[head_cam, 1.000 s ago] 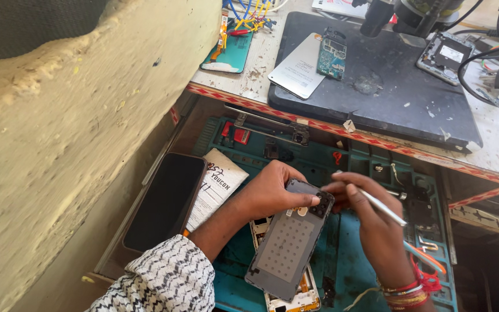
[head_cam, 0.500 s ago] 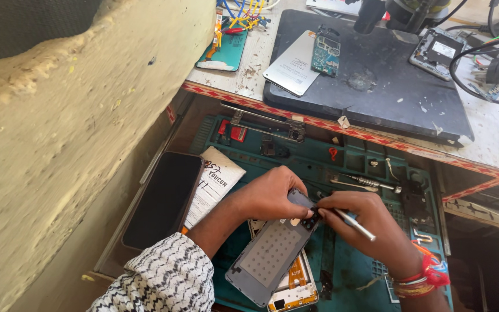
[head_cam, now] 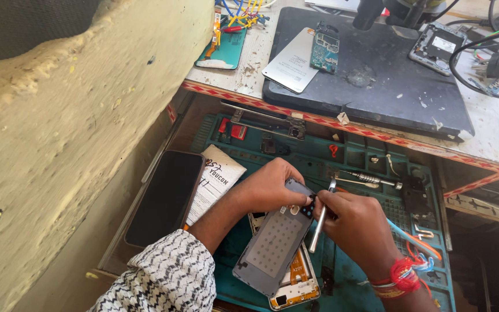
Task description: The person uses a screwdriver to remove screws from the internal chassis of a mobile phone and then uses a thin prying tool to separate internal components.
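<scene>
Nearest to me: a black-and-white patterned sleeve (head_cam: 163,277) on the left arm. Just ahead, a grey phone back panel (head_cam: 272,245), tilted, held above a second opened phone (head_cam: 295,283) with orange flex ribbon showing, which lies on the teal repair mat (head_cam: 353,277).

Left hand (head_cam: 270,188): its grip is closed over the upper end of the panel, fingers curled round the top edge. Right hand (head_cam: 359,225): its grip is closed on a slim metal tool (head_cam: 320,218), whose upper end sits at the panel's top corner, just beside the left fingertips. Red thread bands circle the right wrist.

To the left on the mat's edge I list a dark phone (head_cam: 166,196), face up, and a white paper slip (head_cam: 212,182) beside it. Further on, a metal screwdriver (head_cam: 371,179) lies in the mat's compartments.

Farthest, on the bench (head_cam: 492,124): a black pad (head_cam: 388,86) carrying a green circuit board (head_cam: 324,49) and a silver plate (head_cam: 290,60).
</scene>
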